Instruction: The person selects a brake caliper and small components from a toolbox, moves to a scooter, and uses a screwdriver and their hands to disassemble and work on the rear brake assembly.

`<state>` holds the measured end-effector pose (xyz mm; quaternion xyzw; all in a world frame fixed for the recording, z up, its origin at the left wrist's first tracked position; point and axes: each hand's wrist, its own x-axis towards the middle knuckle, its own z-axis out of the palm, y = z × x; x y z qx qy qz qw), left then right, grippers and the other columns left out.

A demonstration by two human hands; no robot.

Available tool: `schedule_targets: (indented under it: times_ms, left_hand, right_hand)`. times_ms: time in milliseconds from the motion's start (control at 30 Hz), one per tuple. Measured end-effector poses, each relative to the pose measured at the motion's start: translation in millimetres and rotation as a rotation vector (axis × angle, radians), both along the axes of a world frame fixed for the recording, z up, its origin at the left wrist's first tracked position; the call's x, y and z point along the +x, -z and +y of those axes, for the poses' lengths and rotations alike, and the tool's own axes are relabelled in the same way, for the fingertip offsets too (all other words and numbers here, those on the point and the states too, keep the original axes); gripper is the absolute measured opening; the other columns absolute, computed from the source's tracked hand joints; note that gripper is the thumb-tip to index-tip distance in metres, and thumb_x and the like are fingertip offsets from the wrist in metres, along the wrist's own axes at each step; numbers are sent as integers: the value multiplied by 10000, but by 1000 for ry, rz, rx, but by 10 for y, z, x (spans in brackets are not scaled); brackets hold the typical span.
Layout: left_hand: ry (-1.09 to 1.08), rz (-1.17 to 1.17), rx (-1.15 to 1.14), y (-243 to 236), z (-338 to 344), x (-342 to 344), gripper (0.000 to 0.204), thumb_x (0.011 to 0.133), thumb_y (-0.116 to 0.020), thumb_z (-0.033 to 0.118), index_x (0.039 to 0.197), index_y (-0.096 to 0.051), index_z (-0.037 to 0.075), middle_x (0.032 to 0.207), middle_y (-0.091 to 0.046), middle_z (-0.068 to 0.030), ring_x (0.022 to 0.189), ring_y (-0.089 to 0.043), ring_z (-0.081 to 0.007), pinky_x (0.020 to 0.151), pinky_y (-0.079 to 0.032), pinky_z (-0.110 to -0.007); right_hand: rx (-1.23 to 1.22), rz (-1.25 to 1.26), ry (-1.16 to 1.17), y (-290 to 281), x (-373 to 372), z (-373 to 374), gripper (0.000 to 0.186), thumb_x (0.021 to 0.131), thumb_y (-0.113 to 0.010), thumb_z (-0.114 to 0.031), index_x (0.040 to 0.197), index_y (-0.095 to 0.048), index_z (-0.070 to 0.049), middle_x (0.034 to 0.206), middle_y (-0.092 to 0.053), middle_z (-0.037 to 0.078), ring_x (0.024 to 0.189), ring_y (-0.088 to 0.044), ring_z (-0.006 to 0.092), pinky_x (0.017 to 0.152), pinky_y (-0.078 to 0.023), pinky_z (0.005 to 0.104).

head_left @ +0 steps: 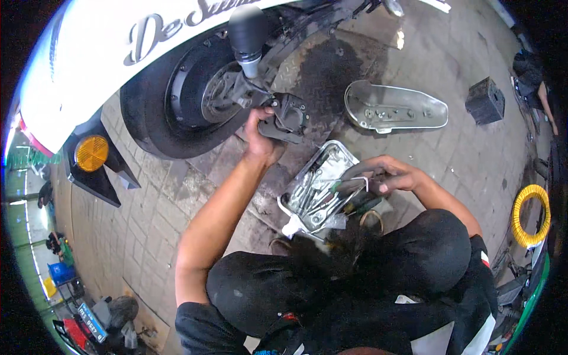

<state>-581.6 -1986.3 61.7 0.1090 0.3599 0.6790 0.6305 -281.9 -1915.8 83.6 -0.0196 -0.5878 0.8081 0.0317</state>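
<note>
My left hand is closed around a dark brake caliper, close to the rear wheel's hub, its thumb on the caliper's near side. The scooter's black rear tyre stands just left of it. Above the caliper rises a black rubber boot with a pale lower collar. Over the right side of a metal tool tray, my right hand is closed on a thin bent hex key. Several wrenches and other hand tools lie jumbled in the tray. My right palm and some fingertips are hidden.
A metal cover lies inner side up on the paving, with small parts in it. Farther right are a dark block and a yellow ring. A mudguard with an orange reflector hangs at left. Another person is at far right.
</note>
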Motion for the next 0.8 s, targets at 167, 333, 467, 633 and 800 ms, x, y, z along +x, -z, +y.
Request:
schedule_targets:
  times_ms: [167,333,467,633,800]
  left_hand:
    - [-5,-5,9,113,80,17,658,725,-504,509,1256,-543,121,1204,-617,-142,1078,-605,-340,866,-481,-562]
    - [6,10,36,2,46,92,626,729,-498,502,1224,-559,124,1169,-632,-129,1066,-605,-332,846,-491,-556]
    - [-5,-1,74,-86,55,145,586,738,-494,493,1187,-572,124,1133,-640,-128,1020,-617,-331,825,-498,-563]
    - [-106,55,-3,-102,114,248,532,749,-490,460,1137,-581,107,1098,-648,-120,987,-623,-303,816,-509,-528]
    - [-124,55,8,-12,147,250,485,758,-522,439,1090,-601,94,1074,-659,-110,962,-629,-284,827,-518,-462]
  right_hand:
    - [401,-98,88,-955,-259,164,362,933,-598,-103,1256,-575,59,1296,-609,186,1142,-626,234,984,-471,326]
    - [1091,-69,217,-1151,-657,333,232,945,-632,-237,936,-690,-12,915,-667,154,835,-668,236,725,-503,362]
    - [1072,-103,450,-924,-938,413,344,1007,-528,-306,876,-577,8,667,-530,126,633,-536,249,629,-436,387]
    - [999,-234,610,-646,-1057,361,364,1032,-473,-302,864,-544,13,630,-509,114,585,-506,197,607,-435,375]
    - [1031,-246,624,-573,-1140,325,336,1012,-500,-286,880,-581,12,644,-538,192,594,-534,316,598,-440,417]
